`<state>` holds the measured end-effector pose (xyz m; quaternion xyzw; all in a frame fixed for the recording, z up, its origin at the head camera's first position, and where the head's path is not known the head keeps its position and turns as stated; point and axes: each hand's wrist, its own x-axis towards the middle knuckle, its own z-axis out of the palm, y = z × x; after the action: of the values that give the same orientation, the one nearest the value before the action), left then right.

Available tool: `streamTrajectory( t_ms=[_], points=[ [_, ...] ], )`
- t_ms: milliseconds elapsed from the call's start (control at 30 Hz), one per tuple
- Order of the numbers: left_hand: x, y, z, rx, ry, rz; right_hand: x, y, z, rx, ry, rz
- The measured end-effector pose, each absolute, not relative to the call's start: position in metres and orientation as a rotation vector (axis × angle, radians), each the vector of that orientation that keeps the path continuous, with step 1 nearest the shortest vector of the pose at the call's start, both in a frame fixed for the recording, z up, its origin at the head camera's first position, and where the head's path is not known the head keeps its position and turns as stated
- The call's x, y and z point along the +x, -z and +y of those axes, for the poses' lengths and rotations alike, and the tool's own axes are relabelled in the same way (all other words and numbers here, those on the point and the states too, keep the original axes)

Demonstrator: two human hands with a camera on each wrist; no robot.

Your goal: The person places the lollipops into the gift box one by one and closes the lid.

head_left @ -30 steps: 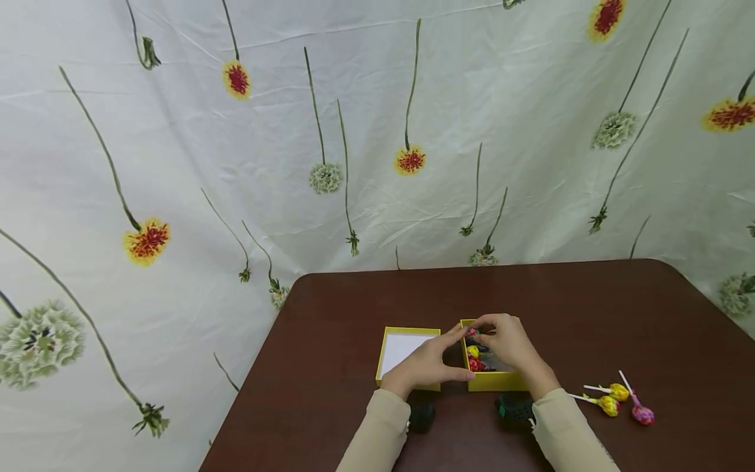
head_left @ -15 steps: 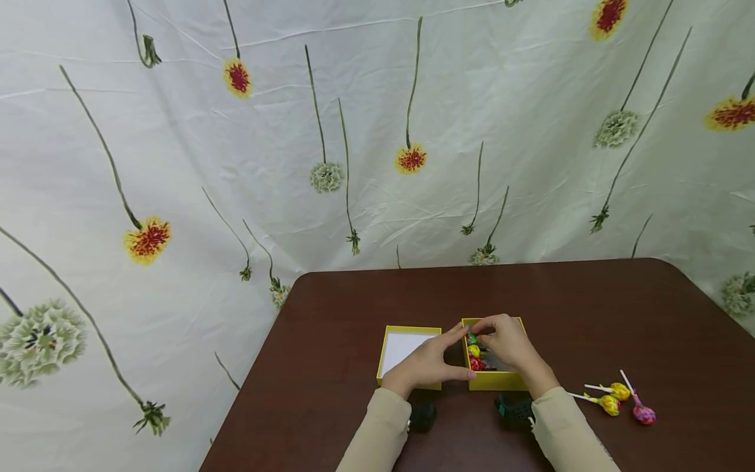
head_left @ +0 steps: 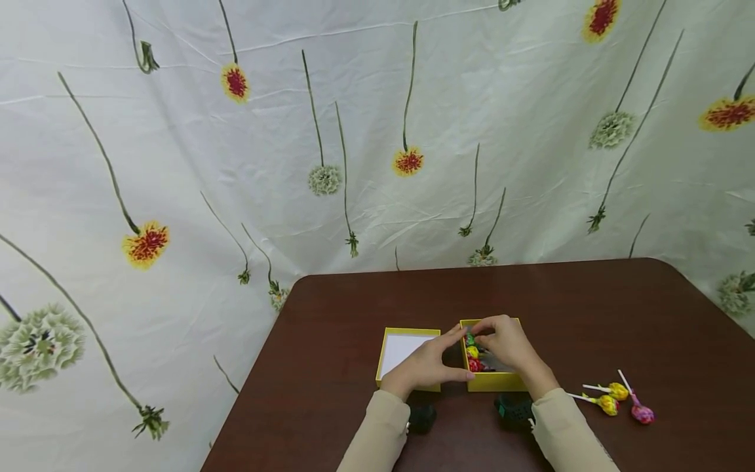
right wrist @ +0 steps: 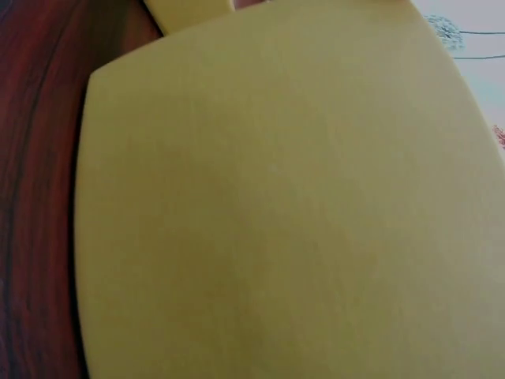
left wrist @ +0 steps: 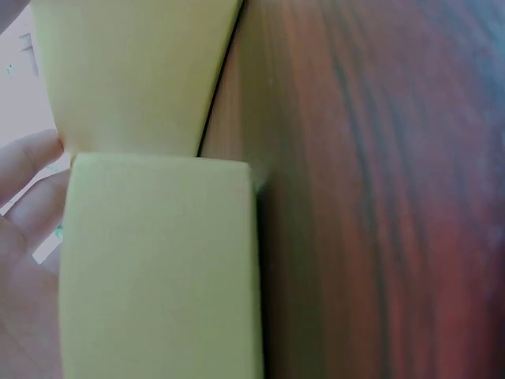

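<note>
A shallow yellow box [head_left: 498, 381] stands on the table, with several wrapped lollipops along its left inside. Among them are a red lollipop [head_left: 475, 364], a yellow lollipop [head_left: 473, 352] and a green lollipop [head_left: 470, 340]. My left hand [head_left: 430, 364] spans the box's left side, thumb at the front corner and fingers toward the back corner. My right hand [head_left: 506, 341] reaches over the box from the right, its thumb and fingers pinched at the green lollipop, whose stick is hidden. The box's yellow wall [right wrist: 276, 205] fills most of the right wrist view.
A yellow lid [head_left: 407, 347] with a white inside lies left of the box, partly under the left hand. Two yellow lollipops [head_left: 609, 406] and a pink-purple lollipop [head_left: 642, 414] lie on the brown table [head_left: 590, 314] at the right. A flowered cloth [head_left: 377, 131] hangs behind.
At my right fingertips a red-pink wrapper showed one second ago; green shows there now. The right fingers have shifted slightly within the box. My left hand stays in place.
</note>
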<state>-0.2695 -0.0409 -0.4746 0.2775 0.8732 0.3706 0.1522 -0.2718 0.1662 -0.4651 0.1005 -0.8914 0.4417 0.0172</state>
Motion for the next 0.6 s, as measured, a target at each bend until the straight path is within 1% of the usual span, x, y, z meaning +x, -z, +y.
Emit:
streamTrajectory(
  t_ms=[267, 600],
  points=[
    [-0.269, 0.475, -0.041, 0.777, -1.057, 2.517, -0.265, 0.455, 0.180, 0.325, -1.271, -2.711],
    [-0.271, 0.477, -0.040, 0.776, -1.061, 2.519, -0.254, 0.439, 0.222, 0.203, -1.206, -2.741]
  ],
)
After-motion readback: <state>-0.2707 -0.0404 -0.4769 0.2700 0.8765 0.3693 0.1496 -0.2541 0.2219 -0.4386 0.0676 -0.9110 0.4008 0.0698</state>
